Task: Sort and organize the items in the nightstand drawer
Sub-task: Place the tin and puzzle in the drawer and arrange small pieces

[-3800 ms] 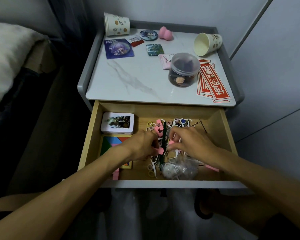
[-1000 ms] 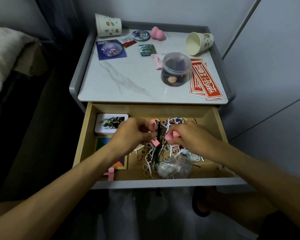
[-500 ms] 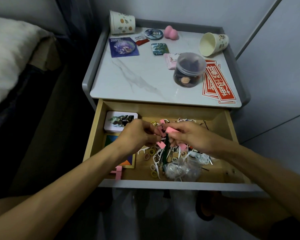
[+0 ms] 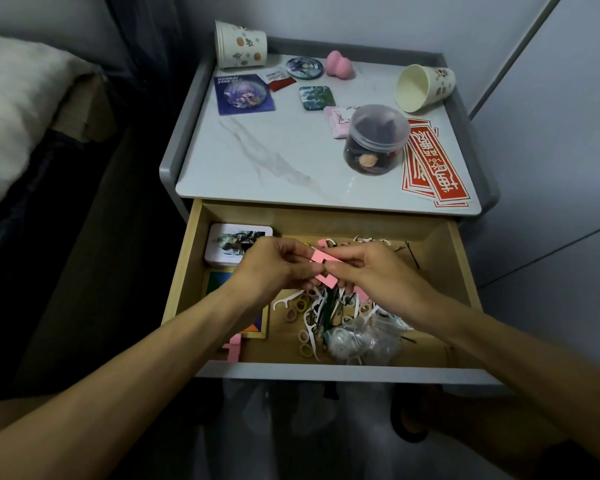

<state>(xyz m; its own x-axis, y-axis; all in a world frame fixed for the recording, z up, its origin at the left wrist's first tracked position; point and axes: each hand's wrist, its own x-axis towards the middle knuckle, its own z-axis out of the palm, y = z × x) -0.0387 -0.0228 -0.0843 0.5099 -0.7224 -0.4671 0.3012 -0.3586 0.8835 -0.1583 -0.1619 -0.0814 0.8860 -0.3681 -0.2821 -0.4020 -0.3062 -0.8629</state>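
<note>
1. One view only (head), looking down into the open drawer (image 4: 326,220) under the nightstand top (image 4: 274,161).
2. Two hands meet over the drawer's middle, toward its back edge. The left hand (image 4: 274,268) and right hand (image 4: 371,271) are fingertip to fingertip, and both are clamped on the pink pieces (image 4: 321,263).
3. The pink pieces are angular, notched shapes held above the clutter, not resting on the drawer floor. Cannot tell whether they are two pieces being fitted together or one.
4. Key relation: their long axis runs diagonally, from back-left down to front-right, across the gap between the hands. The left hand pinches the upper end and the right hand the lower end, so neither is nearer.
5. A loose pink piece (image 4: 234,348) lies at the front-left corner, just beside the left forearm. My call: the left hand is the one to fetch it.
6. The rest of the drawer:
   - a white tin (image 4: 236,242) in the back-left corner
   - a coloured puzzle board (image 4: 219,284) along the left edge, in front of the tin
   - a tangle of floss picks and hair ties (image 4: 312,313) mid-drawer, below the hands
   - a clear bag (image 4: 361,341) by the front edge
   - hairpins (image 4: 411,252) toward the back-right
7. Judgement: this is the step of gathering the pink pieces, and most of the sorting is not yet done.
</note>
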